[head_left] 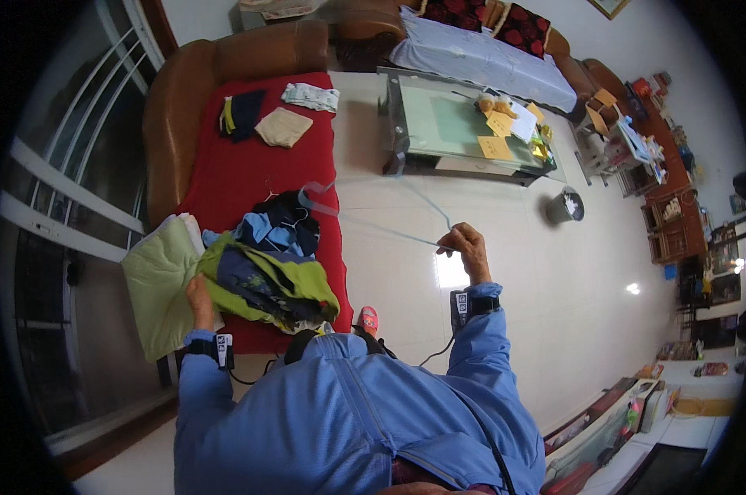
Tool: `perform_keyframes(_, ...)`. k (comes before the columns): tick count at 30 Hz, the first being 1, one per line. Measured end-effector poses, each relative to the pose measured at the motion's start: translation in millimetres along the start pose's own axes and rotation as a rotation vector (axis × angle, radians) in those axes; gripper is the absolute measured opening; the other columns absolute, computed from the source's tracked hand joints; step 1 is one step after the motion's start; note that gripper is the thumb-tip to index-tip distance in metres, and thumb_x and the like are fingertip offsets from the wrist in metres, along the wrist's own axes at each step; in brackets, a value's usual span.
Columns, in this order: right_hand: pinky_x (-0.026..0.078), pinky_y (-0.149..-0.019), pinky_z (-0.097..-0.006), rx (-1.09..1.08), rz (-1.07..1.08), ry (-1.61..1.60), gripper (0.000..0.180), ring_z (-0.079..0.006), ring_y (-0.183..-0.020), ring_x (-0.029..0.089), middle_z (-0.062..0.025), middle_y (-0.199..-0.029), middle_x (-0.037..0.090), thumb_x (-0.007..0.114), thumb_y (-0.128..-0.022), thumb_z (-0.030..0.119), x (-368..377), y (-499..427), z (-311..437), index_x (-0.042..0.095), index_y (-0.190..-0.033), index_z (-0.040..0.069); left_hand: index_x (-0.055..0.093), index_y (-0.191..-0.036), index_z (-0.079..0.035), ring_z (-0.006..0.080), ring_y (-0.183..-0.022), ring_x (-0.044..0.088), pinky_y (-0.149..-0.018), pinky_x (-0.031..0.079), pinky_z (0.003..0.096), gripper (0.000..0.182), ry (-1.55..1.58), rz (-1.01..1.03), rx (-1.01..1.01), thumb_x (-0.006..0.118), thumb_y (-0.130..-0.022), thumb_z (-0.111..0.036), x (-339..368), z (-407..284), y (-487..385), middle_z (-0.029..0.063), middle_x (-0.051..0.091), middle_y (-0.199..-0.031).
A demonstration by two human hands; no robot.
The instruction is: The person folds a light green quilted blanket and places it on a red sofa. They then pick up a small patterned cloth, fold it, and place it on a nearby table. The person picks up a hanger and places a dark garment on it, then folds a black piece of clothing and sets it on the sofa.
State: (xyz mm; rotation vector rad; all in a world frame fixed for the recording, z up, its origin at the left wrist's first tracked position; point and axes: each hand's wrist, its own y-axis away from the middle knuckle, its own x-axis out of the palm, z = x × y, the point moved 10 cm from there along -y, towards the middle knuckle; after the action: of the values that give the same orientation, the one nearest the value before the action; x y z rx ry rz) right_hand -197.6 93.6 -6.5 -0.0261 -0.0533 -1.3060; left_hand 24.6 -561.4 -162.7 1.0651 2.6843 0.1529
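A thin light-blue clothes hanger [385, 226], blurred by motion, hangs from the pinched fingers of my right hand [467, 247] and reaches left over the red cloth's edge. At the left, my left hand [200, 302] grips the near-left edge of a green and navy garment [268, 278]; some of its fingers are hidden. That garment lies crumpled on the red-covered seat. Just beyond it are light-blue and black clothes [274, 226] with hangers among them. A folded pale-green quilt or cushion [159, 291] lies directly left of my left hand.
Folded clothes [284, 127] lie farther up the red cloth [237, 173] on a brown leather sofa [172, 136]. A glass-topped coffee table [429, 130] bears papers and a plush toy. On the tiled floor stands a dark waste bin [558, 210]. A sliding door [76, 185] borders the left.
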Motion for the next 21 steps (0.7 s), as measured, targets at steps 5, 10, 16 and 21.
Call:
perform_keyframes(5, 0.045, -0.049, -0.0249, -0.032, -0.443, -0.153, 0.021, -0.0189, -0.057, 0.062, -0.0140, -0.073, 0.064, 0.050, -0.094, 0.020, -49, 67, -42, 0.055, -0.087, 0.001, 0.055, -0.117, 0.006, 0.0268, -0.100, 0.056, -0.086, 0.043, 0.0341, 0.044, -0.005, -0.180, -0.113, 0.050, -0.092, -0.029, -59, 34, -9, 0.0173, 0.058, -0.116)
perform_keyframes(10, 0.046, -0.049, -0.0253, 0.026, -0.646, -0.147, 0.022, -0.0177, -0.058, 0.062, -0.0130, -0.074, 0.063, 0.048, -0.094, 0.021, -34, 179, -69, 0.055, -0.087, 0.001, 0.052, -0.120, 0.005, 0.0314, -0.103, 0.055, -0.087, 0.044, 0.0384, 0.046, -0.399, 0.054, -0.078, 0.049, -0.091, -0.031, -43, 56, -27, 0.0196, 0.056, -0.119)
perform_keyframes(16, 0.047, -0.050, -0.0254, 0.109, -0.724, -0.161, 0.022, -0.0167, -0.057, 0.062, -0.0126, -0.074, 0.064, 0.050, -0.093, 0.020, 12, 321, -55, 0.057, -0.084, 0.001, 0.051, -0.120, 0.002, 0.0372, -0.108, 0.053, -0.087, 0.044, 0.0444, 0.047, -1.359, 0.227, 0.612, 0.055, -0.089, -0.034, 51, -14, -23, 0.0219, 0.054, -0.118)
perform_keyframes(21, 0.046, -0.050, -0.0249, 0.134, -0.662, -0.224, 0.020, -0.0157, -0.056, 0.062, -0.0115, -0.073, 0.064, 0.050, -0.093, 0.018, 60, 400, -41, 0.056, -0.084, 0.002, 0.055, -0.112, 0.003, 0.0247, -0.101, 0.054, -0.089, 0.041, 0.0322, 0.033, -0.263, 1.199, 0.637, 0.045, -0.097, -0.025, 217, -125, 133, 0.0144, 0.057, -0.107)
